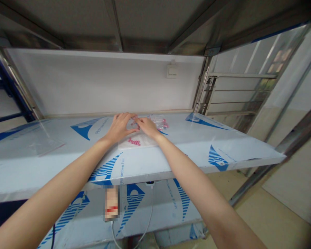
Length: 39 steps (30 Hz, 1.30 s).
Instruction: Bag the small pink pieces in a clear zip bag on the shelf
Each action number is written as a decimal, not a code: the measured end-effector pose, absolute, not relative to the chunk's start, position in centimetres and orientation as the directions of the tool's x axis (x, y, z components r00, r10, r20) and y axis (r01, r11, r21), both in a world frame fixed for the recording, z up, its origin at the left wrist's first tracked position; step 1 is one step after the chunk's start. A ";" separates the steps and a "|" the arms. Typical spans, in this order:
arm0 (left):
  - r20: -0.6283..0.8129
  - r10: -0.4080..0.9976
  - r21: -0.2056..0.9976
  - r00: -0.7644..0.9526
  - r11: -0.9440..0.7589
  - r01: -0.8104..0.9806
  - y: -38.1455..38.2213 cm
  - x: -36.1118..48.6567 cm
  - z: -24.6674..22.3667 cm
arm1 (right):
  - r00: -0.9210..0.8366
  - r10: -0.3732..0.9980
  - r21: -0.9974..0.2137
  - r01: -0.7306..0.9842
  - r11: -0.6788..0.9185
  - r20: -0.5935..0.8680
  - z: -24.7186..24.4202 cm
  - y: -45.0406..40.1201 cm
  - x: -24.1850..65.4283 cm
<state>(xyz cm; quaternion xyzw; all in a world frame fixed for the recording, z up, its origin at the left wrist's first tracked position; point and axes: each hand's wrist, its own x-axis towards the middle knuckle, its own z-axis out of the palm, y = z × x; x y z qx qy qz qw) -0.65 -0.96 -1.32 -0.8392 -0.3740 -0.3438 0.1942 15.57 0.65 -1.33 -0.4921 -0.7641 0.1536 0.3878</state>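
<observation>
Both of my hands meet over a thin white sheet near the back of the film-covered shelf. My left hand arches over it, with thumb and fingers apart. From the other side, my right hand reaches in, its fingers pinched together near my left fingertips. Bits of pink show between the hands, partly hidden, and what the pinch holds is too small to make out. Just in front, a short cluster of pink beads lies on the sheet. Beside my right hand is a clear plastic bag with pink pieces.
Another clear bag lies flat at the left of the shelf. A metal upper deck hangs overhead, with posts on both sides. On a lower shelf are a pixelated phone-like object and a white cable.
</observation>
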 end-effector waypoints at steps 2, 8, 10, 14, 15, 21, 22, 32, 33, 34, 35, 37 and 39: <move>0.735 0.486 -0.067 0.473 -0.641 0.764 -0.9 -0.8 -1.3 | -0.230 0.869 -0.641 0.598 0.481 0.437 -1.3 0.8 15.7; 0.802 0.482 0.013 0.351 -0.603 0.797 -0.2 -1.7 -1.3 | -0.086 0.842 -0.650 0.595 0.472 0.533 -0.9 0.9 16.2; 0.826 0.497 0.110 0.266 -0.605 0.788 0.3 -2.0 -1.4 | -0.094 0.838 -0.640 0.601 0.478 0.538 -1.0 1.0 16.3; 0.809 0.582 0.401 0.082 -0.648 0.647 1.1 -2.3 -1.6 | -0.402 0.810 -0.630 0.509 0.586 0.428 -2.2 2.0 16.3; 0.793 0.608 0.467 0.043 -0.651 0.599 1.3 -2.3 -1.6 | -0.471 0.786 -0.627 0.485 0.610 0.401 -2.5 2.3 16.3; 0.735 0.677 0.611 -0.041 -0.635 0.472 1.5 -2.4 -1.5 | -0.617 0.701 -0.645 0.380 0.664 0.358 -2.9 3.1 16.6; 0.733 0.679 0.609 -0.030 -0.636 0.473 1.5 -2.3 -1.5 | -0.627 0.695 -0.642 0.379 0.666 0.351 -2.8 3.0 16.6; 0.652 0.755 0.636 0.068 -0.593 0.494 0.9 -2.0 -1.6 | -0.670 0.681 -0.609 0.417 0.675 0.296 -3.3 2.6 16.3; 0.652 0.756 0.636 0.066 -0.592 0.495 0.9 -2.0 -1.6 | -0.663 0.687 -0.611 0.421 0.671 0.296 -3.3 2.7 16.3; 0.653 0.755 0.636 0.062 -0.591 0.496 0.9 -2.0 -1.5 | -0.659 0.692 -0.616 0.423 0.664 0.293 -3.4 2.7 16.3; 0.655 0.753 0.635 0.058 -0.591 0.497 1.0 -2.0 -1.5 | -0.657 0.697 -0.626 0.422 0.656 0.287 -3.4 2.7 16.3; 0.660 0.749 0.634 0.050 -0.591 0.499 1.1 -2.0 -1.6 | -0.638 0.713 -0.656 0.410 0.633 0.290 -3.3 2.7 16.3; 0.665 0.746 0.630 0.046 -0.592 0.503 1.3 -2.0 -1.6 | -0.585 0.735 -0.703 0.358 0.614 0.344 -3.1 2.7 16.5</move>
